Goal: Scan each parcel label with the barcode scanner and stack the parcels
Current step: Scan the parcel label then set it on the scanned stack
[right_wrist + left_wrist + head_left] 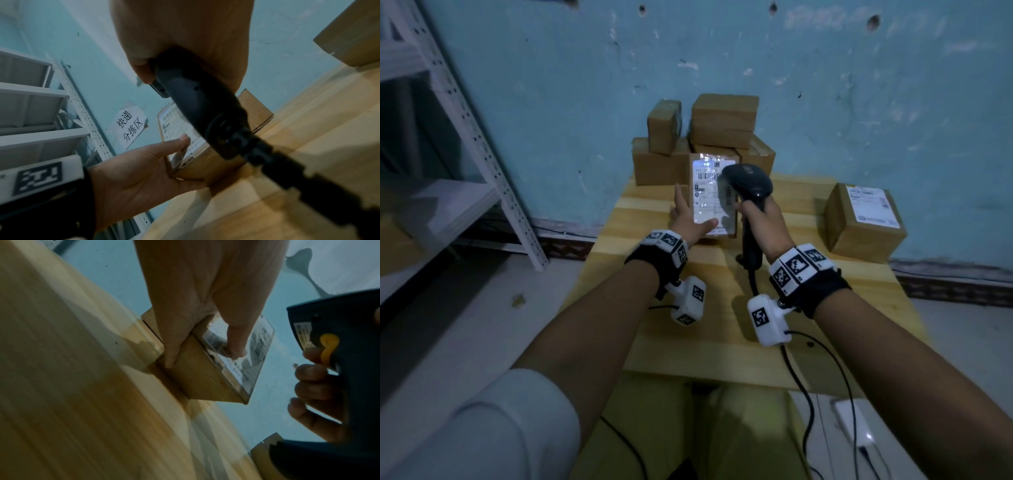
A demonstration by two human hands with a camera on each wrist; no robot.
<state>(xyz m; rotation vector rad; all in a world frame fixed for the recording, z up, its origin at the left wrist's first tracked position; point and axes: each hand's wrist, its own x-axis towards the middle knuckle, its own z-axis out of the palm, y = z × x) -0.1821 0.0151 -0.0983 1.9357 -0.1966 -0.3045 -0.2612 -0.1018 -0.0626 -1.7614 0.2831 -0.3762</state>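
A flat brown parcel (710, 192) stands on edge on the wooden table (722, 325), its white label (709, 205) facing me and lit brightly. My left hand (690, 214) grips it, thumb on the label (255, 340) and fingers along the left side (197, 381). My right hand (763, 226) holds the black barcode scanner (748, 181) by its handle, head just right of the label and over its right part. A finger lies by the yellow trigger (329, 348). Behind stands a stack of brown parcels (722, 126).
Another labelled parcel (863, 219) sits alone at the table's right side. The scanner's cable (801, 370) runs off the front edge. A white metal shelf (465, 137) stands to the left, and a paper sign (129, 126) hangs on the blue wall.
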